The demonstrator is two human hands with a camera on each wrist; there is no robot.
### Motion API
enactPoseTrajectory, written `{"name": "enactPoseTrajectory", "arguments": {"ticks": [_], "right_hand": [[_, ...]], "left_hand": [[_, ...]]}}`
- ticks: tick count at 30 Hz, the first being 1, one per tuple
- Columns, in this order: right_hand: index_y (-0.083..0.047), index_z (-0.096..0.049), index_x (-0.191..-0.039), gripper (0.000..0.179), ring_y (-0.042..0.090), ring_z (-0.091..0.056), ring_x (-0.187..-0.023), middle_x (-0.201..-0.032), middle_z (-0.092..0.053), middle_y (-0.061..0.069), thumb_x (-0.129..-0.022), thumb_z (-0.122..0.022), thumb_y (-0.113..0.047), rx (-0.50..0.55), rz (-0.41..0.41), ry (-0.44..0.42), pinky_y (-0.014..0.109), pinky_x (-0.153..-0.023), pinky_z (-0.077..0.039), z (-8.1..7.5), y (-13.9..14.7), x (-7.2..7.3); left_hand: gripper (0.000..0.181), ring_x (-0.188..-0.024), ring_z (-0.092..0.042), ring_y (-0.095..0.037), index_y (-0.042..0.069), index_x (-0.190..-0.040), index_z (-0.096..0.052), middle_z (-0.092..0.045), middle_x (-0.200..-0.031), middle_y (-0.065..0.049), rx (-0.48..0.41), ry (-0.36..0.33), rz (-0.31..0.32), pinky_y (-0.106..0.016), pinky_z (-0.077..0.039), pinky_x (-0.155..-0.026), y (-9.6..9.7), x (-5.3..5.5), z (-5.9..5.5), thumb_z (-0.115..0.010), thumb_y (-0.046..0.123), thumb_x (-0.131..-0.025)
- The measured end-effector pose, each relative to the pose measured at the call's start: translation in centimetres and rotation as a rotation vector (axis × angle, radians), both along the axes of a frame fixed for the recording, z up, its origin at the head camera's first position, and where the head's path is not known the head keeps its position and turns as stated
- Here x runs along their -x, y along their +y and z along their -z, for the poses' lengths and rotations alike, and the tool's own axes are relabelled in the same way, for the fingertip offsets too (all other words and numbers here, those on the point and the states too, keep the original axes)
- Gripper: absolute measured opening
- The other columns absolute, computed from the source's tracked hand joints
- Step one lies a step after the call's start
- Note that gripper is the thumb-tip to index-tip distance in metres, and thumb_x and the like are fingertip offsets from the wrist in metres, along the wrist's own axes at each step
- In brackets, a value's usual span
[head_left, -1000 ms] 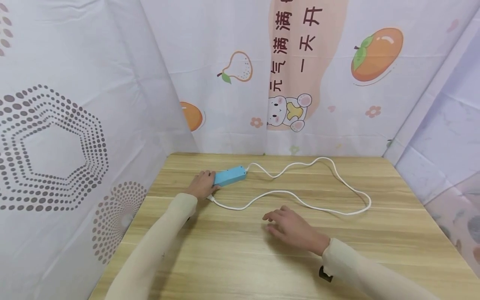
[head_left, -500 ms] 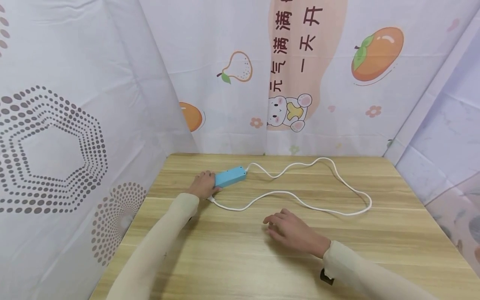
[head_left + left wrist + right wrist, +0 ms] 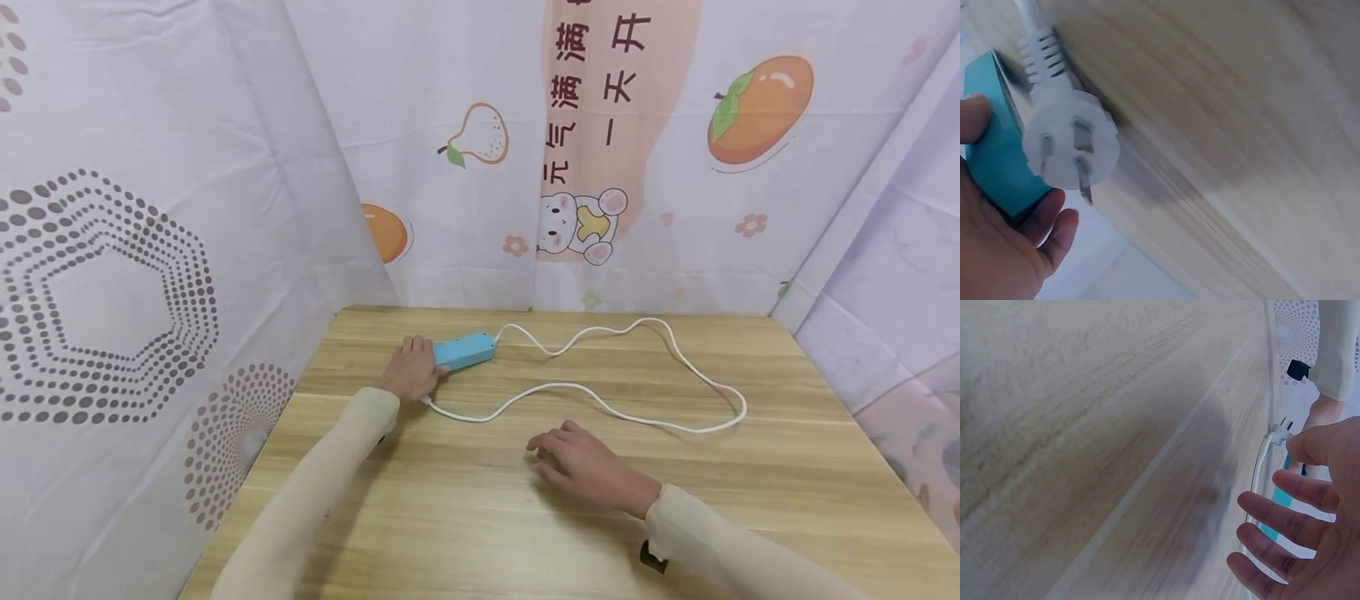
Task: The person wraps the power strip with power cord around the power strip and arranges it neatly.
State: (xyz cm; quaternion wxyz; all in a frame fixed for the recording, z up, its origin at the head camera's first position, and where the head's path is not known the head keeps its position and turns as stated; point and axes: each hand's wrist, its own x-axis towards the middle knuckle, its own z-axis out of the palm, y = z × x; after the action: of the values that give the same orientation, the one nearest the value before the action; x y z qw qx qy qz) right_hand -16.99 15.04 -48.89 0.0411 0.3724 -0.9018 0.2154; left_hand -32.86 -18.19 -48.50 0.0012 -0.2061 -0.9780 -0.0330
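Observation:
A blue power strip (image 3: 465, 352) lies at the table's back left. My left hand (image 3: 409, 369) grips its left end, with the thumb along the near side in the head view. In the left wrist view the thumb and fingers sit around the blue body (image 3: 999, 140). Beside it is the white three-pin plug (image 3: 1072, 140), mostly behind the hand in the head view. My right hand (image 3: 585, 467) hovers over the table in front of the cord, fingers loosely bent. Nothing is between the fingers (image 3: 1282, 519) in the right wrist view.
The white cord (image 3: 570, 385) makes a wide loop on the wooden table (image 3: 465, 517), reaching well to the right. A printed white curtain (image 3: 420, 83) hangs behind the table, and more cloth stands at both sides.
My left thumb has slid a little farther along the power strip's near side, and that hand now covers more of the plug. The right hand has stayed nearly still.

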Motion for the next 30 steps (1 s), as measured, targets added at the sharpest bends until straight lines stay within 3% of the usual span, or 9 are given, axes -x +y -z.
{"name": "enactPoseTrajectory", "arguments": {"ticks": [5,9,15,24,30], "right_hand": [[-0.009,-0.070,-0.119,0.023,0.015,-0.056,-0.094,-0.102,-0.071,-0.002,-0.099,-0.070,-0.019,-0.011,0.008,-0.013,0.036,-0.082,-0.049,-0.1,-0.1,0.0],[-0.010,-0.070,-0.120,0.024,0.014,-0.056,-0.095,-0.103,-0.072,-0.003,-0.099,-0.069,-0.022,-0.019,0.023,-0.028,0.037,-0.083,-0.049,-0.2,0.0,0.1],[-0.011,-0.070,-0.120,0.024,0.015,-0.055,-0.096,-0.105,-0.072,-0.002,-0.099,-0.070,-0.022,-0.021,0.028,-0.017,0.037,-0.083,-0.049,-0.3,-0.1,0.3],[-0.009,-0.070,-0.120,0.023,0.015,-0.055,-0.097,-0.106,-0.072,0.000,-0.100,-0.069,-0.021,0.012,0.049,0.000,0.037,-0.083,-0.050,-0.5,-0.1,0.3],[-0.012,-0.070,-0.120,0.022,0.014,-0.057,-0.098,-0.106,-0.071,-0.002,-0.099,-0.067,-0.019,0.038,0.071,0.033,0.037,-0.084,-0.051,-0.8,0.1,0.5]], "left_hand": [[0.054,-0.102,-0.041,-0.034,-0.014,-0.128,-0.045,-0.045,-0.108,-0.020,-0.020,0.045,0.023,-0.046,-0.042,-0.088,0.1,-0.7,-0.4,-0.046,0.036,-0.110],[0.055,-0.097,-0.041,-0.031,-0.016,-0.129,-0.046,-0.047,-0.105,-0.018,-0.053,0.114,0.080,-0.043,-0.042,-0.085,0.1,-1.3,-0.6,-0.050,0.035,-0.108],[0.053,-0.090,-0.039,-0.028,-0.015,-0.123,-0.051,-0.046,-0.098,-0.015,-0.086,0.233,0.155,-0.039,-0.038,-0.082,0.6,-3.3,-1.0,-0.060,0.034,-0.104],[0.057,-0.096,-0.042,-0.027,-0.014,-0.130,-0.049,-0.050,-0.109,-0.018,-0.173,0.261,0.179,-0.038,-0.041,-0.083,1.2,-7.1,-2.0,-0.062,0.034,-0.103],[0.057,-0.093,-0.041,-0.026,-0.014,-0.131,-0.049,-0.050,-0.107,-0.016,-0.212,0.271,0.203,-0.037,-0.038,-0.080,1.1,-8.8,-2.2,-0.062,0.034,-0.103]]}}
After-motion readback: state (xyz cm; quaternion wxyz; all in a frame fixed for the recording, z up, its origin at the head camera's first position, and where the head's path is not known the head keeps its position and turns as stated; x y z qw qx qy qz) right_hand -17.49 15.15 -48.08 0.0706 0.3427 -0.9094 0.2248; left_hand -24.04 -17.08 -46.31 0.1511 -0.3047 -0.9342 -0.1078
